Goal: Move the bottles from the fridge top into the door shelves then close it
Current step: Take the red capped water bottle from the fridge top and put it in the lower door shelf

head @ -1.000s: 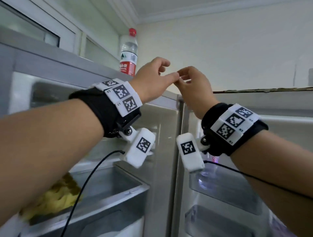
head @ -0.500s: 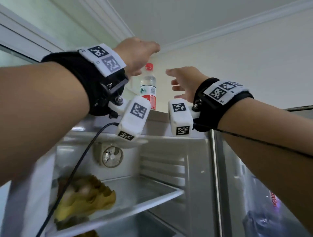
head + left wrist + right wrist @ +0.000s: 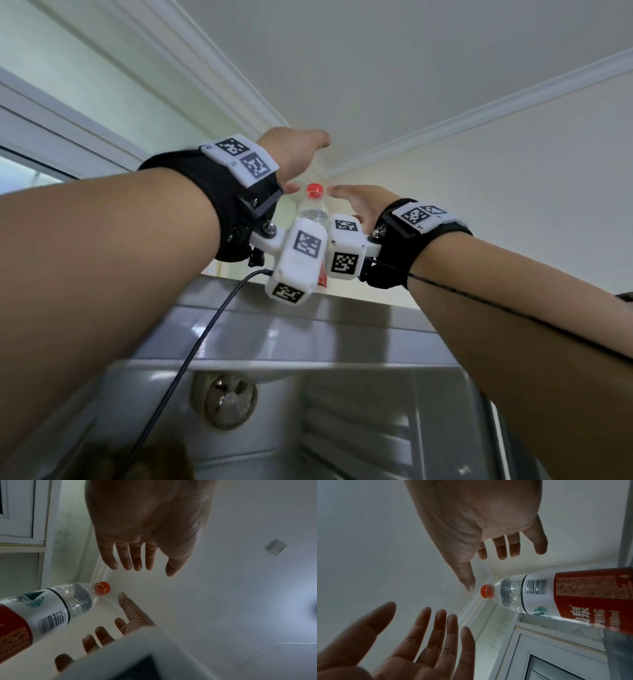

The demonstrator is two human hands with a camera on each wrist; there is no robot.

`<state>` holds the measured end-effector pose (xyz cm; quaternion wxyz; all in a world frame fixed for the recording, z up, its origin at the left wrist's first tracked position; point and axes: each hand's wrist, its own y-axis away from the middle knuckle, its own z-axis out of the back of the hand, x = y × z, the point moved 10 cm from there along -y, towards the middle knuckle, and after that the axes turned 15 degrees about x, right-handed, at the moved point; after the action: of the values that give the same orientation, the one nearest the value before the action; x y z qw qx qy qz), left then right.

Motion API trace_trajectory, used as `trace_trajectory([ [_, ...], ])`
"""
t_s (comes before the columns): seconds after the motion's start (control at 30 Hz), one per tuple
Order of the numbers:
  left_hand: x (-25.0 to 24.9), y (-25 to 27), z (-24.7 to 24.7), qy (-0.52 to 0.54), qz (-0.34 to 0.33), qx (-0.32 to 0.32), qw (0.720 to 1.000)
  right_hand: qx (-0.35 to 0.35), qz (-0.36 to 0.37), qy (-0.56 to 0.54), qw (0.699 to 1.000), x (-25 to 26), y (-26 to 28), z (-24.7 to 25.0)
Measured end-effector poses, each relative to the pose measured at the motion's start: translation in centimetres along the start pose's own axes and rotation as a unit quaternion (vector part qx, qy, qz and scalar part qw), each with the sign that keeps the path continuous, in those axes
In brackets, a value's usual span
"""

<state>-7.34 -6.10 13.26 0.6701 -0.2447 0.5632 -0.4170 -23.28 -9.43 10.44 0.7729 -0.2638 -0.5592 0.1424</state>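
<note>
A clear water bottle (image 3: 313,212) with a red cap (image 3: 314,190) and a red and white label stands upright on the grey fridge top (image 3: 359,308). The wrist cameras hide its lower part in the head view. My left hand (image 3: 301,154) is raised just left of and above the cap, fingers straight and spread. My right hand (image 3: 352,202) is just right of the cap, also spread. Neither hand touches the bottle. In the left wrist view the bottle (image 3: 51,608) lies below my left hand (image 3: 154,561). In the right wrist view the bottle (image 3: 539,595) lies beside my right hand (image 3: 488,540).
Below the fridge top the compartment stands open, with a round fan (image 3: 224,401) and ribbed back wall (image 3: 359,428). The ceiling and its moulding (image 3: 239,85) are close above. A window frame (image 3: 20,513) is at the left and a wall socket (image 3: 276,547) on the wall.
Both hands have risen from the seam between the doors to the fridge top and closed in on either side of the bottle's cap. The view has tilted up.
</note>
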Motion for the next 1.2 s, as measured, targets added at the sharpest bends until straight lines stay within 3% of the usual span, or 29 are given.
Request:
trace_trajectory([
  [0.43,3.0,-1.3,0.6,0.002,0.018,-0.019,1.000,0.121,-0.055,0.051,0.990,-4.6,-11.6,-1.7],
  [0.73,3.9,-1.2,-0.2,-0.008,0.040,0.013,0.999,0.163,-0.054,0.073,0.982,-4.0,-7.5,-3.8],
  [1.03,3.0,-0.5,-2.1,0.083,0.025,0.095,0.992,0.102,0.055,0.069,0.991,3.1,-3.4,-0.2],
  [1.2,1.0,0.8,-2.8,0.152,-0.012,0.123,0.981,0.077,0.076,0.068,0.992,6.1,0.0,0.5],
])
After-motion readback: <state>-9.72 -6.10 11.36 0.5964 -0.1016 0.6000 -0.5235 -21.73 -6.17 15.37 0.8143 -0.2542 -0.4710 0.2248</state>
